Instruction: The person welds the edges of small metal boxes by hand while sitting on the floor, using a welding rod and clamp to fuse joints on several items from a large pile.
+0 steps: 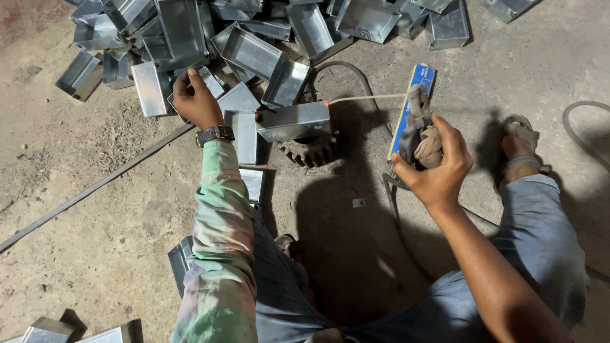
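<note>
My left hand (pixel 196 98), with a black watch on the wrist, reaches forward and grips a small open metal box (pixel 210 81) at the edge of a pile of metal boxes (pixel 254 38). My right hand (pixel 438 162) is closed around a cloth-wrapped electrode holder (pixel 419 130) beside a blue packet (pixel 413 101). A thin welding rod (pixel 368 98) runs from the holder to the left. Its tip touches a metal box (pixel 293 121) that rests on a toothed gear wheel (pixel 309 151).
The ground is dusty concrete. A long dark metal bar (pixel 95 187) lies diagonally at left. A cable (pixel 584 130) curves at right, near my sandalled foot (pixel 521 143). More metal boxes (pixel 181 260) lie near my knee and at the bottom left corner (pixel 70 331).
</note>
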